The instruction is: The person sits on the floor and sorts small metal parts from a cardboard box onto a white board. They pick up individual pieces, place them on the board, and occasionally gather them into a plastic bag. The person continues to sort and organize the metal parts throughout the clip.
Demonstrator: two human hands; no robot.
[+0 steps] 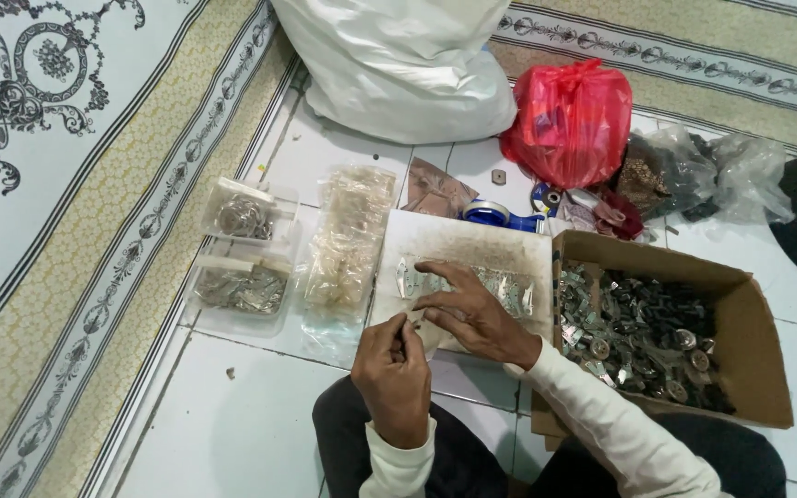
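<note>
Person wore a long-sleeved top, cream/off-white, w/ ribbed cuffs at both wrists. Fabric looked soft, creased along the right forearm. Left hand [397, 376] and right hand [472, 314] were bare: no gloves, no rings or watch visible. Legs in dark trousers, black or v. dark grey, seen at the bottom edge, approx. knee area only. Nothing else of the body showed.

White tiled floor [242, 433] bears a cardboard box [749, 341], red bag [569, 120], white sack [398, 65] and clear trays [242, 277]
</note>
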